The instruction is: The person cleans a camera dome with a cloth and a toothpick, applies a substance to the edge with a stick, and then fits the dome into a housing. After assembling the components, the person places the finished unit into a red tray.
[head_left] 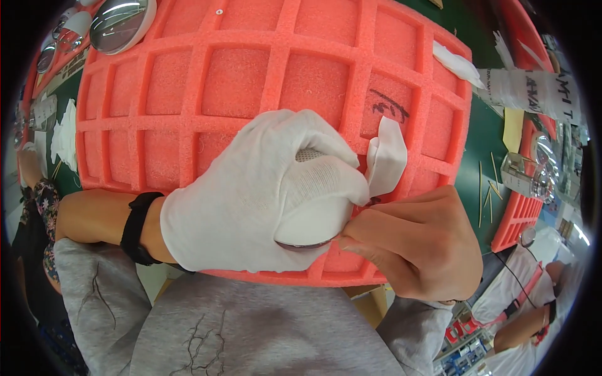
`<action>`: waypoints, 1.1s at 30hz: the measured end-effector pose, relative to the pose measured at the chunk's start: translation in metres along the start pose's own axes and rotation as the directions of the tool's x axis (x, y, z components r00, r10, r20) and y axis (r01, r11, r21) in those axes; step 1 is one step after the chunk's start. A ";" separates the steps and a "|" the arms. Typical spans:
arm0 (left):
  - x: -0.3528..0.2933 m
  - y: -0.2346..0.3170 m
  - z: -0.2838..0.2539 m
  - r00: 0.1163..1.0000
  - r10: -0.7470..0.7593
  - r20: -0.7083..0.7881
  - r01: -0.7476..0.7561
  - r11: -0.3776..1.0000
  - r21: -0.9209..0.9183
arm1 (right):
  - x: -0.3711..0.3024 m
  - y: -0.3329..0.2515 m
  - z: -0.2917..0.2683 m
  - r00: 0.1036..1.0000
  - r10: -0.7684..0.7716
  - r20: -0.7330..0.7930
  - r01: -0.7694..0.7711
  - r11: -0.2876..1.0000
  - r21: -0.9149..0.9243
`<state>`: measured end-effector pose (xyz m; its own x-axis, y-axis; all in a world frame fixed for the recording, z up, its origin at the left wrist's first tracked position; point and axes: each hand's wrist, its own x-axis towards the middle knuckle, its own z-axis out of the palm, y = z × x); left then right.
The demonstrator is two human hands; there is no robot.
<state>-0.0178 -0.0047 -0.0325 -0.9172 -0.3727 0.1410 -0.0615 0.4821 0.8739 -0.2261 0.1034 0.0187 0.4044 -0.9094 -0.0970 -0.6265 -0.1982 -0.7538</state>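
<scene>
My left hand [251,182], in a white glove, is wrapped round a white rounded housing [316,221]. A dark glossy edge shows along the housing's near side, and a patch of fine mesh [306,155] peeks out between the gloved fingers. Bare, my right hand [420,241] has its thumb and forefinger pinched together at the housing's right rim. Whatever sits in that pinch is too small or hidden to name. Just beyond the right hand, a folded white cloth or paper [387,156] stands up; its lower end is hidden. Both hands are over a pink foam tray [276,36].
Another white housing with a dark round face [122,25] rests at the far left. A crumpled white cloth [64,141] lies left of the tray. On the green table [467,182] at right are thin wooden sticks [490,197] and a glass bottle [523,172]. Co-workers sit on both sides.
</scene>
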 end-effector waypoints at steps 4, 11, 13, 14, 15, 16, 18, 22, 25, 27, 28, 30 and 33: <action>0.000 0.000 0.000 1.000 0.001 -0.011 -0.001 1.000 -0.014 | -0.005 -0.001 0.005 0.997 -0.002 -0.075 0.003 1.000 0.013; -0.003 0.001 0.002 0.999 -0.031 -0.044 0.031 0.999 0.010 | -0.003 -0.018 0.015 0.983 0.113 -0.145 -0.118 0.993 -0.024; -0.001 0.002 0.003 0.999 -0.024 -0.043 0.025 0.999 0.027 | -0.004 -0.022 0.012 0.982 0.131 -0.137 -0.135 0.991 -0.024; 0.000 0.003 0.003 0.999 -0.024 -0.042 0.025 0.999 0.021 | -0.004 -0.024 0.011 0.981 0.142 -0.131 -0.146 0.989 -0.024; 0.001 0.003 0.003 0.999 -0.021 -0.037 0.022 1.000 0.016 | -0.005 -0.025 0.010 0.980 0.154 -0.125 -0.158 0.987 -0.024; 0.002 0.003 0.003 0.999 -0.017 -0.032 0.017 1.000 0.011 | -0.005 -0.027 0.010 0.979 0.161 -0.123 -0.166 0.986 -0.026; -0.001 0.002 0.002 0.999 -0.027 -0.037 0.028 1.000 0.015 | -0.002 -0.027 0.014 0.984 0.138 -0.112 -0.142 0.990 -0.026; -0.003 0.002 0.000 0.998 -0.046 -0.031 0.046 0.999 -0.011 | 0.000 -0.016 0.010 0.992 0.100 -0.074 -0.098 0.995 0.034; -0.002 0.001 0.003 0.999 -0.036 -0.038 0.035 0.999 -0.008 | -0.004 -0.012 0.009 0.991 0.115 -0.073 -0.109 0.991 0.073; -0.001 0.001 0.003 0.999 -0.026 -0.045 0.025 0.999 -0.019 | -0.007 -0.011 0.010 0.985 0.150 -0.088 -0.140 0.983 0.115; -0.002 0.001 0.002 0.999 -0.025 -0.048 0.023 0.999 -0.029 | -0.007 -0.013 0.010 0.985 0.147 -0.088 -0.138 0.985 0.108; -0.003 0.002 0.001 0.998 -0.019 -0.055 0.017 0.999 -0.039 | -0.006 -0.017 0.011 0.977 0.189 -0.096 -0.177 0.977 0.118; -0.004 0.005 0.002 0.997 -0.059 -0.054 0.059 0.998 -0.004 | -0.007 -0.023 0.015 0.970 0.215 -0.116 -0.202 0.973 0.111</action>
<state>-0.0149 0.0010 -0.0303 -0.8895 -0.4426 0.1137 -0.1142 0.4563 0.8825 -0.2049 0.1194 0.0269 0.1798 -0.9670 -0.1804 -0.6171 0.0319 -0.7863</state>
